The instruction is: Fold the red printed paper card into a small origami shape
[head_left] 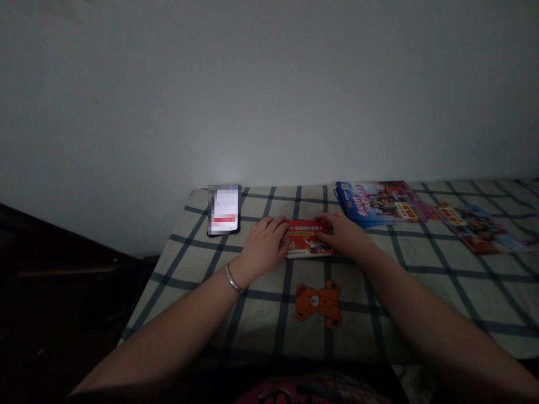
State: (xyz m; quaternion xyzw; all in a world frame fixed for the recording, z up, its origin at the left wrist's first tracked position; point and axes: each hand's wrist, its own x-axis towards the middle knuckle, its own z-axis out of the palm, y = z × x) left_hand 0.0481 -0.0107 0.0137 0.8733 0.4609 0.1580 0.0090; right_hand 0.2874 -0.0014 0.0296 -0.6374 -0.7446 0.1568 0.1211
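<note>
A red printed leaflet (pixel 309 238), perhaps a small stack of them, lies on the checked cloth in front of me, with white and yellow print and small figures on it. My left hand (pixel 266 241), with a silver bangle at its wrist, grips the leaflet's left end, fingers at the far edge and thumb near the front. At the right end, my right hand (pixel 340 233) holds it with curled fingers and the thumb on its face. Both hands cover the leaflet's ends, so its thickness cannot be made out.
A phone (pixel 225 210) with a lit, blurred screen lies at the back left. Blue and pink flyers (pixel 379 202) are piled at the back right, beside another colourful flyer (pixel 475 227). The checked cloth (pixel 252 331) bears a printed bear (pixel 319 303). A wall (pixel 269 95) rises behind.
</note>
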